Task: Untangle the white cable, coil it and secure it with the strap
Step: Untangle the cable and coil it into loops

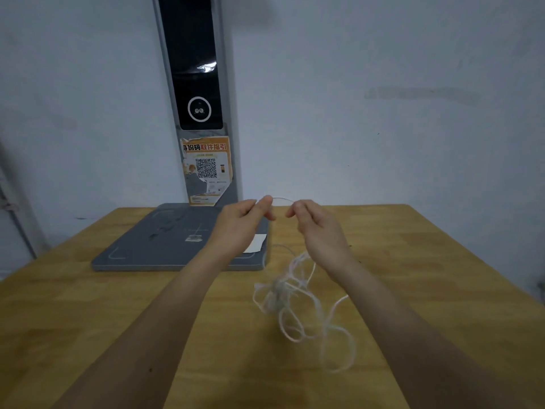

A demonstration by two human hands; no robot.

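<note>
Two bare forearms seen, no sleeves worn; left hand [240,228] and right hand [320,228] ungloved, no rings or watch.

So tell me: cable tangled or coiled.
Tangled: the cable hangs in a knotted clump with loose loops below both hands.

Both forearms reached forward, bare, with the hands raised and close together. The left hand [240,224] had its fingers curled, thumb and forefinger pinching the cable [281,199]. Just to its right, the right hand [317,224] pinched the same strand, fingers curled, knuckles turned up.
</note>
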